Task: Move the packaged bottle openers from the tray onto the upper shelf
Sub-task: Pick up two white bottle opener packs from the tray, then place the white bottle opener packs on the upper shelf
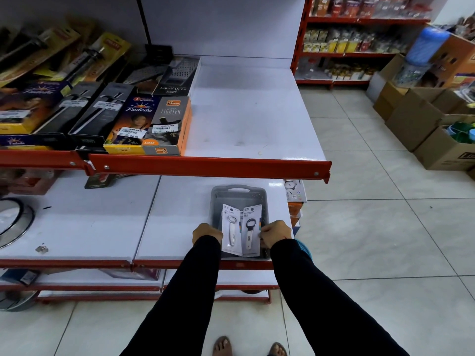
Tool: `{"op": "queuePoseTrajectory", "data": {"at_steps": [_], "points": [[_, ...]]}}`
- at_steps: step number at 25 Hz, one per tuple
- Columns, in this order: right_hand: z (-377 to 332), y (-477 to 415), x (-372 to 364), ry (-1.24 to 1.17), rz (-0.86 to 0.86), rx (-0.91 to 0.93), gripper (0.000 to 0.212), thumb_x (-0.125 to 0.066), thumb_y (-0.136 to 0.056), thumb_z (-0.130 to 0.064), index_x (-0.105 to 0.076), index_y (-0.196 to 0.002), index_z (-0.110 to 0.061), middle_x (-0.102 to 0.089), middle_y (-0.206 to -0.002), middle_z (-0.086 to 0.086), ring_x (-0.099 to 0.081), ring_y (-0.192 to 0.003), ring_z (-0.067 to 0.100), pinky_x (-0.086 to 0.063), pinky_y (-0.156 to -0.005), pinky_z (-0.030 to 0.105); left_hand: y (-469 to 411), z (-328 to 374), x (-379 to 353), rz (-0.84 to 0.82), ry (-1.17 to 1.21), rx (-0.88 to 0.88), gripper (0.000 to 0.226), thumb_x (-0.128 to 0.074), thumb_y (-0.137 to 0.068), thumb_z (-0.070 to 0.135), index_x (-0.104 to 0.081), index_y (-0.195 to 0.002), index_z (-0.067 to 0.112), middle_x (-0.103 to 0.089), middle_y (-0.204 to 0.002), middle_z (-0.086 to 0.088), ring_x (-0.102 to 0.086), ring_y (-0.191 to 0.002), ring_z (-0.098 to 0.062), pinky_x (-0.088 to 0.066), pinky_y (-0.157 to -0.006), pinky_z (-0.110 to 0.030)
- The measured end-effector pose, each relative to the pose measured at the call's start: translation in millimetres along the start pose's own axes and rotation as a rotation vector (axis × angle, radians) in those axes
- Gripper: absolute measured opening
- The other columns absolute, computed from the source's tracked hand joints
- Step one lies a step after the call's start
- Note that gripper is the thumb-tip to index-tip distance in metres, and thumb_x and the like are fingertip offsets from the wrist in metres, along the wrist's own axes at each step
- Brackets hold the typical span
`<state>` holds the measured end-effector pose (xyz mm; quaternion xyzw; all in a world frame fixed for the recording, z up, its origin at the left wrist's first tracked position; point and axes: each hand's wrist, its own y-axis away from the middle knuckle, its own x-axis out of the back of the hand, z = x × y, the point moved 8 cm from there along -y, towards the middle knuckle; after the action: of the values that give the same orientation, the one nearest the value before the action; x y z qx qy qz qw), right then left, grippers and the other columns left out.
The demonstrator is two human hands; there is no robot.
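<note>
A grey plastic tray (216,201) sits on the lower white shelf near its front right corner. Two packaged bottle openers stand tilted over it: the left pack (231,228) holds a white opener, the right pack (250,228) a black-and-white one. My left hand (207,233) grips the left pack's left edge. My right hand (275,233) pinches the right pack's right edge. The two packs overlap in the middle. The upper shelf (252,116) has a wide bare white area on its right half, behind a red front lip (210,167).
Boxed lighters and graters (149,124) fill the upper shelf's left half. A steel lid (12,222) lies at the lower shelf's left. Cardboard boxes (424,124) stand on the tiled floor to the right. Red racks of goods (359,42) line the back.
</note>
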<state>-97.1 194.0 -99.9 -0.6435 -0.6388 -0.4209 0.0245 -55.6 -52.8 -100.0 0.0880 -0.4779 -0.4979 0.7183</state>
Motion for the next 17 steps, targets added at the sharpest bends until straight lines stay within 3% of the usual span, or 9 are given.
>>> {"op": "queuePoseTrajectory", "data": {"at_steps": [2,4,6,8,10,12,15,17], "points": [[0.2,6.7,12.6,-0.048,0.006,-0.005,0.01,-0.079,-0.068,-0.009,-0.079,-0.078,-0.009,-0.078,-0.091,0.016,-0.075,-0.08,0.034,-0.063,-0.078,0.044,-8.4,-10.3,2.1,-0.074,0.149,0.021,0.025,-0.069,-0.062,0.011,-0.071,-0.084,-0.003,-0.077,-0.09,-0.019,-0.076,-0.079,-0.034,-0.063,-0.074,-0.045],[-4.7,26.0,30.2,-0.153,-0.01,-0.022,0.005,-0.079,-0.072,-0.004,-0.076,-0.076,-0.007,-0.076,-0.087,0.018,-0.075,-0.074,0.034,-0.064,-0.071,0.043,22.7,-4.1,19.2,-0.144,0.277,0.004,0.013,-0.066,-0.076,0.0,-0.068,-0.086,-0.007,-0.074,-0.083,-0.02,-0.075,-0.078,-0.034,-0.063,-0.075,-0.046],[-5.0,44.6,45.4,-0.283,-0.051,-0.042,0.007,-0.076,-0.076,0.002,-0.073,-0.082,0.0,-0.072,-0.085,0.019,-0.071,-0.065,0.03,-0.063,-0.06,0.034,48.8,0.7,35.6,-0.181,0.362,-0.029,0.01,-0.064,-0.082,-0.003,-0.067,-0.09,-0.009,-0.072,-0.08,-0.021,-0.074,-0.075,-0.033,-0.063,-0.075,-0.045],[-4.3,62.7,58.0,-0.382,-0.103,-0.022,0.009,-0.074,-0.077,0.006,-0.07,-0.085,0.005,-0.07,-0.084,0.02,-0.068,-0.061,0.028,-0.062,-0.057,0.029,62.6,1.3,43.0,-0.234,0.397,-0.078,0.005,-0.065,-0.086,-0.003,-0.066,-0.089,-0.006,-0.071,-0.077,-0.018,-0.073,-0.067,-0.028,-0.064,-0.066,-0.037],[-2.7,83.1,70.2,-0.427,-0.144,0.001,0.016,-0.074,-0.077,0.007,-0.07,-0.092,0.01,-0.073,-0.091,0.024,-0.071,-0.069,0.033,-0.063,-0.066,0.036,77.1,-0.9,48.0,-0.287,0.4,-0.131,0.005,-0.065,-0.089,-0.003,-0.065,-0.084,-0.003,-0.07,-0.075,-0.015,-0.072,-0.057,-0.019,-0.062,-0.055,-0.028],[-1.3,106.2,81.1,-0.43,-0.182,0.01,0.019,-0.073,-0.078,0.007,-0.07,-0.096,0.01,-0.075,-0.095,0.025,-0.074,-0.071,0.032,-0.064,-0.065,0.036,99.5,-2.8,54.4,-0.336,0.414,-0.176,0.009,-0.064,-0.091,-0.003,-0.065,-0.082,-0.001,-0.07,-0.077,-0.016,-0.072,-0.051,-0.013,-0.062,-0.053,-0.025],[-5.7,141.8,99.7,-0.418,-0.238,0.036,0.014,-0.071,-0.081,0.007,-0.069,-0.095,0.007,-0.076,-0.077,0.016,-0.074,-0.057,0.024,-0.061,-0.052,0.028,134.3,-2.9,70.7,-0.371,0.424,-0.246,0.002,-0.066,-0.09,0.0,-0.068,-0.089,0.001,-0.071,-0.081,-0.015,-0.073,-0.057,-0.013,-0.061,-0.055,-0.023],[-11.2,163.4,114.9,-0.41,-0.259,0.06,0.014,-0.071,-0.081,0.008,-0.07,-0.096,0.007,-0.076,-0.067,0.012,-0.074,-0.055,0.022,-0.06,-0.051,0.027,156.9,2.9,84.1,-0.388,0.406,-0.286,0.012,-0.067,-0.09,0.002,-0.068,-0.101,-0.003,-0.073,-0.084,-0.015,-0.073,-0.061,-0.015,-0.062,-0.058,-0.023]]}}
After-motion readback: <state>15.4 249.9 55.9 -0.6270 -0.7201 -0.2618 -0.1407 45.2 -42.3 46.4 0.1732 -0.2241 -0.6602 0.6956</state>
